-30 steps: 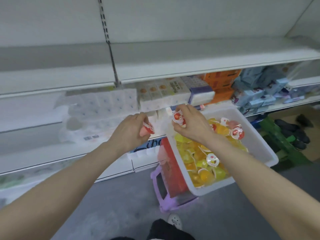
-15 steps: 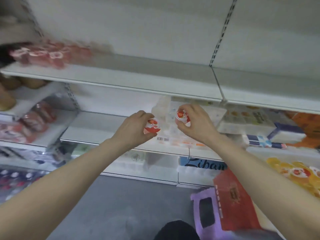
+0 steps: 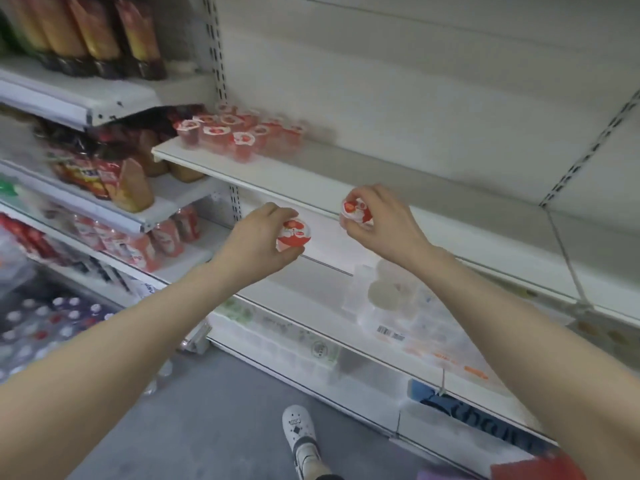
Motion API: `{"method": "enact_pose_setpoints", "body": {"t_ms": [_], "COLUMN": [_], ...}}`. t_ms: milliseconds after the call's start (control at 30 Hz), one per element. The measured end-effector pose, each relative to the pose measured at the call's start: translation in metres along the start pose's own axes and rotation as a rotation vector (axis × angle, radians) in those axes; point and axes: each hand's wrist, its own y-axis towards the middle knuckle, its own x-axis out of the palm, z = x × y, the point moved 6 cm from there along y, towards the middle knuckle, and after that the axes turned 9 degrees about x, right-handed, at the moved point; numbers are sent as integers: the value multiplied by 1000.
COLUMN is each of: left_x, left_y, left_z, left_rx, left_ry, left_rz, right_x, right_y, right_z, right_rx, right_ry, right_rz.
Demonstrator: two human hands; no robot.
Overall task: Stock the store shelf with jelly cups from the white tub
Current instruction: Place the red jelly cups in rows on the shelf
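cups in both hands: left grip (image 3: 258,245) pinches a cup (image 3: 293,234), right grip (image 3: 375,221) another (image 3: 356,211). set them upright beside the row (image 3: 239,133) on the shelf (image 3: 311,181).

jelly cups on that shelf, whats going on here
A person is stocking a store shelf. The left hand holds one red jelly cup and the right hand holds another, both raised in front of the white shelf. A cluster of matching red cups already stands at the shelf's left end. The two held cups are not yet set down.
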Motion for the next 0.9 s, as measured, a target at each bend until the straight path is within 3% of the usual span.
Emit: {"method": "enact_pose_setpoints", "body": {"t_ms": [433,600,900], "left_x": [-5,3,19], "left_y": [94,114,143], "left_z": [-88,-117,-145], "left_rx": [-90,-146,-174], "left_ry": [116,120,119], "left_rz": [66,57,34], "right_x": [90,113,137], "right_y": [169,207,242], "right_z": [18,15,20], "right_rx": [-20,-20,-56], "right_ry": [21,46,154], "right_rz": [-168,-253,-255]}}
